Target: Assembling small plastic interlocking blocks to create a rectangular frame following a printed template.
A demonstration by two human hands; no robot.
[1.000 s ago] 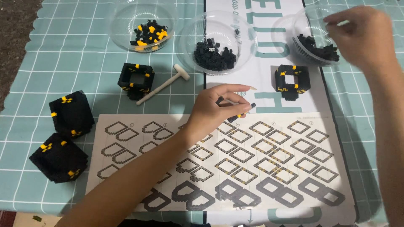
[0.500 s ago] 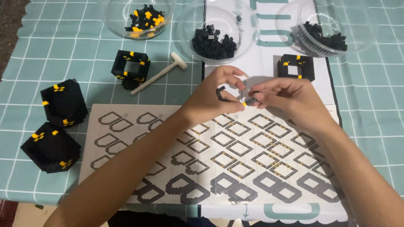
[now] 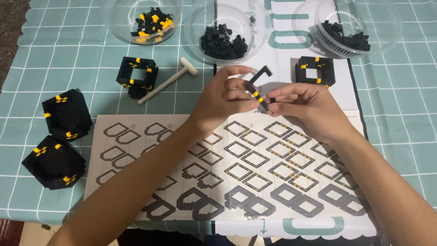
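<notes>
Fingertips of both hands met above the instruction sheet (image 3: 255,168): the left hand (image 3: 223,102) and right hand (image 3: 302,107) each pinched an end of a thin black-and-yellow brick strip (image 3: 257,89). It looked light, stiff, probably snap-prone; best held at its ends. Three clear bowls (image 3: 145,18) of pieces stood behind.

Teal grid-patterned table cover (image 3: 400,118) — evenly lit, dark brown floor (image 3: 11,27) (upper left corner)

Home hobby table: checked tablecloth (image 3: 400,105), brick bowls (image 3: 144,18), instruction sheet (image 3: 255,173).
</notes>
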